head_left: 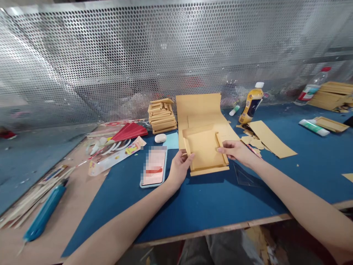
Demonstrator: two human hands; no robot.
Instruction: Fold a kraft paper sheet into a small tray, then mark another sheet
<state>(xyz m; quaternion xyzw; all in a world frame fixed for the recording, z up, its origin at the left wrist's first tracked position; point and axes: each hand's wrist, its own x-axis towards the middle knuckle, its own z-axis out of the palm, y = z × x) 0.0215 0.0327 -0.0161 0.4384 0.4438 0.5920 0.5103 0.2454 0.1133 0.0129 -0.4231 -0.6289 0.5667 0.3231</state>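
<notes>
A shallow yellow-brown cardboard tray (pixel 206 150) with folded-up edges is held between my two hands. My left hand (pixel 180 167) pinches its left edge, thumb on the inside. On the opposite edge, my right hand (pixel 234 150) grips the raised side with thumb and fingers. Behind the tray, a larger cardboard sheet (pixel 198 105) lies on the blue table mat with its far end bent up against the mesh. A clear set square (pixel 244 176) rests below my right hand.
Left of the tray are a phone (pixel 154 165), an earbud case (pixel 160 138), stacked cardboard pieces (pixel 162 119) and a blue tool (pixel 45 213). Rightward are a yellow bottle (pixel 251 103), a cardboard strip (pixel 273 139) and a glue tube (pixel 313 127). A perforated metal screen (pixel 138 48) stands behind.
</notes>
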